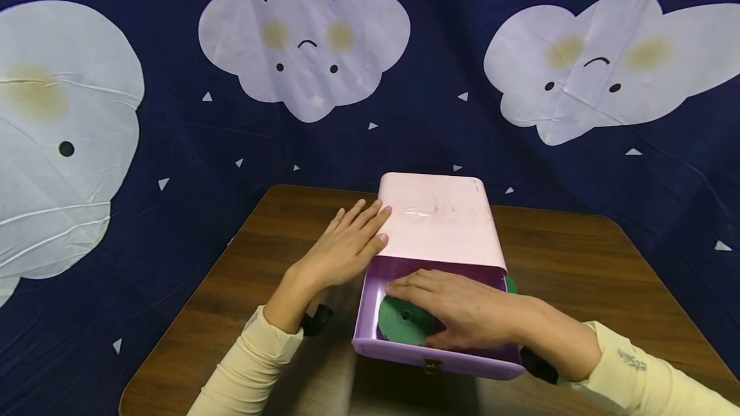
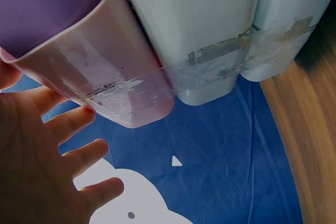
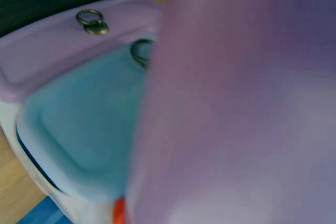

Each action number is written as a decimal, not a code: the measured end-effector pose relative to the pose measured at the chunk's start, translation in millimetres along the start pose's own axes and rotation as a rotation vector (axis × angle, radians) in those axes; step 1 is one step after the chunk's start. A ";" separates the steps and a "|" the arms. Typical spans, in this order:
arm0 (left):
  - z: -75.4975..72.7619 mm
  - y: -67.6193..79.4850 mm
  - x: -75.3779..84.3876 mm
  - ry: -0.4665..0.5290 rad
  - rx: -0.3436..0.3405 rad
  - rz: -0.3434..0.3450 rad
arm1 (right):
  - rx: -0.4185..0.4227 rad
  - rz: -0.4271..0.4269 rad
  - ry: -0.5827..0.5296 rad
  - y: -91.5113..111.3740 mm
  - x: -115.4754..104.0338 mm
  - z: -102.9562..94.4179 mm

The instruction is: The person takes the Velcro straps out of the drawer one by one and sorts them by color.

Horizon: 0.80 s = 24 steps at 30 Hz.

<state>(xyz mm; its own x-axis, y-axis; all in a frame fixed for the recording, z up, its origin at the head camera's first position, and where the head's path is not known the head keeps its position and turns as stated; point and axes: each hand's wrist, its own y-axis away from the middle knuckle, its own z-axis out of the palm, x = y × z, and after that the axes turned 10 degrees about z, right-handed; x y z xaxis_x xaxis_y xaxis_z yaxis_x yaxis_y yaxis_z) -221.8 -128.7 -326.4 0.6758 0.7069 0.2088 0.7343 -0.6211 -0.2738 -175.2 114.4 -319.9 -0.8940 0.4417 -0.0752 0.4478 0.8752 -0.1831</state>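
Green disc (image 1: 396, 331), round with a small hole at its middle, sits in the left part of the pulled-out purple drawer (image 1: 480, 366) in front of you. Your right hand (image 1: 462, 303) is clamped on it, the fingers bent over its far edge and the thumb at its near right edge. Around the disc the drawer walls stand low, and a brass-coloured pull (image 1: 432, 366) hangs at the middle of the near front.

Your left hand (image 1: 343, 246) lies with its fingers straight and apart, fingertips touching the left edge of the pale pink casing (image 1: 439, 217) from which the drawer slides. Your left wrist view shows two white casings (image 2: 184, 30) beneath the pink one, with clear tape (image 2: 205, 66) running across them. From your right wrist, where neither the hand nor the disc shows, you see a light blue drawer front (image 3: 89, 129) and a lilac drawer front (image 3: 47, 51), each with a ring. A green edge (image 1: 510, 284) peeks out just beside the casing on the right; you cannot tell what it belongs to.

Everything stands on your brown wood-grain tabletop (image 1: 578, 287). On the far side hangs a navy cloth (image 1: 439, 127) printed with white clouds (image 1: 306, 37) and small triangles.
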 end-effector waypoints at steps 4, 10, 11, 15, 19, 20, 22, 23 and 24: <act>-0.6 -0.1 0.7 0.000 0.002 -0.002 | 0.047 0.002 -0.024 2.8 -1.5 -10.5; -1.2 1.0 1.8 -0.001 -0.002 -0.007 | 0.082 0.022 -0.029 9.6 -7.3 -27.3; -0.9 1.3 1.6 -0.001 -0.001 -0.009 | 0.090 0.022 -0.032 10.4 -7.8 -29.7; 0.1 2.1 1.0 0.000 0.004 -0.013 | 0.131 0.034 -0.037 15.3 -8.5 -39.0; 1.4 1.2 0.5 0.001 0.004 -0.010 | 0.160 0.085 -0.024 24.5 -6.5 -49.3; 1.7 0.9 0.5 0.000 0.002 -0.010 | 0.176 0.094 -0.020 27.1 -5.3 -52.1; 1.8 0.4 0.4 0.000 0.003 -0.008 | 0.212 0.107 -0.012 32.5 -2.6 -57.7; 1.6 0.2 0.4 0.001 0.004 -0.008 | 0.239 0.101 -0.008 35.0 -0.9 -60.3; 1.4 0.1 0.4 0.003 0.005 -0.008 | 0.271 0.088 -0.012 37.4 1.0 -63.0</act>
<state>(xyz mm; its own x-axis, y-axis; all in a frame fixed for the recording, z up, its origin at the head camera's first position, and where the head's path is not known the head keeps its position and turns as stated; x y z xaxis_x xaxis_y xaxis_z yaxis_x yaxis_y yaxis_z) -221.6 -128.0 -327.7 0.6703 0.7108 0.2133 0.7392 -0.6141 -0.2766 -158.4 160.0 -265.0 -0.8528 0.5097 -0.1138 0.5047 0.7484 -0.4302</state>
